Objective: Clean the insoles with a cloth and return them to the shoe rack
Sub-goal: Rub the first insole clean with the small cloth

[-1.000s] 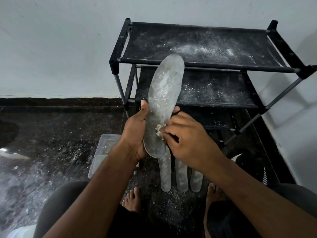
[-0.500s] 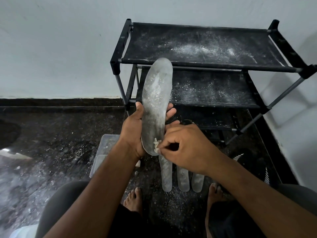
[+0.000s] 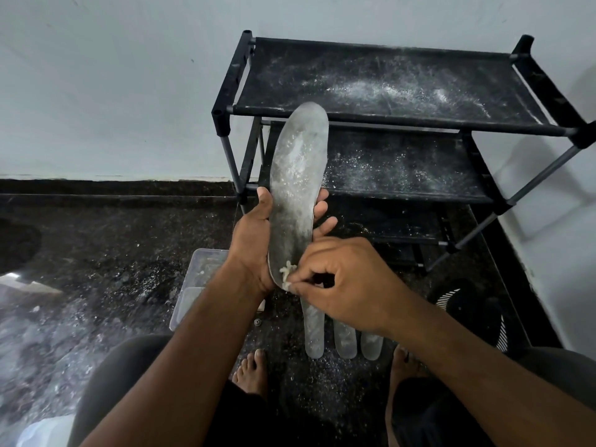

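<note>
My left hand (image 3: pixel 254 240) grips a grey insole (image 3: pixel 298 175) from behind, holding it upright with its toe pointing up. White powder dusts the insole's face. My right hand (image 3: pixel 348 282) pinches a small whitish cloth scrap (image 3: pixel 287 274) against the insole's heel. Three more grey insoles (image 3: pixel 345 340) lie side by side on the floor below my hands. The black shoe rack (image 3: pixel 387 121) stands against the wall just behind the held insole, its fabric shelves dusted with white powder.
A clear plastic container (image 3: pixel 196 285) sits on the dark speckled floor to the left of my left wrist. A black shoe with white stripes (image 3: pixel 464 304) lies at the right, under the rack's corner. My bare feet (image 3: pixel 253 369) rest on the powder-strewn floor.
My right hand has slid the cloth down the insole from its middle to the heel edge. The insole has tilted slightly more upright in my left hand.
</note>
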A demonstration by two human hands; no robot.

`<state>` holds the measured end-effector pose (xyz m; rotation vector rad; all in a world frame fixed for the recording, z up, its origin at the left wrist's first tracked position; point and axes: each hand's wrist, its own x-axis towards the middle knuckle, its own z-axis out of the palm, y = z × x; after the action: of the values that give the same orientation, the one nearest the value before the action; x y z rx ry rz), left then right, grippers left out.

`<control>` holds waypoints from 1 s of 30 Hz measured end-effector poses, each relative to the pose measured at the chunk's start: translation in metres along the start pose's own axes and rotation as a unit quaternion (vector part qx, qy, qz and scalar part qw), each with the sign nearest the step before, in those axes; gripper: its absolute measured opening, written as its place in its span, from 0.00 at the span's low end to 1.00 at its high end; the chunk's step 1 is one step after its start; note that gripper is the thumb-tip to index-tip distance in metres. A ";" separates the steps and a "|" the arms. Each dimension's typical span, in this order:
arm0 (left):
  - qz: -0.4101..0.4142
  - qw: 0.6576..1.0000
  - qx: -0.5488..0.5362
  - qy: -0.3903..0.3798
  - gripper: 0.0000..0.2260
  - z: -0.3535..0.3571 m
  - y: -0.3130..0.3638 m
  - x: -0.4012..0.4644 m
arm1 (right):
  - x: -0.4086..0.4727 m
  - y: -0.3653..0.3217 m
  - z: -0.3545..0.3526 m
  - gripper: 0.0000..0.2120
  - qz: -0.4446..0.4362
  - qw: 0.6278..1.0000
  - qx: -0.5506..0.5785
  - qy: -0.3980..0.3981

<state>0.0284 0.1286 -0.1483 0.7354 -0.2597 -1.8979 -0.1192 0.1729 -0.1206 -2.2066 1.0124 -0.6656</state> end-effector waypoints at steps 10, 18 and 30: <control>-0.005 1.000 -0.008 -0.010 0.32 0.001 -0.002 0.002 | 0.002 0.001 -0.002 0.02 -0.011 1.000 0.008 -0.014; -0.008 1.000 -0.002 -0.009 0.33 0.001 -0.004 0.002 | 0.002 0.001 -0.002 0.02 -0.014 1.000 0.005 -0.007; -0.003 1.000 -0.005 0.000 0.33 -0.001 0.001 0.001 | 0.006 0.008 0.000 0.01 -0.001 1.000 -0.008 0.016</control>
<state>0.0290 0.1275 -0.1488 0.7308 -0.2464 -1.9040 -0.1195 0.1636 -0.1246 -2.2173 1.0349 -0.6982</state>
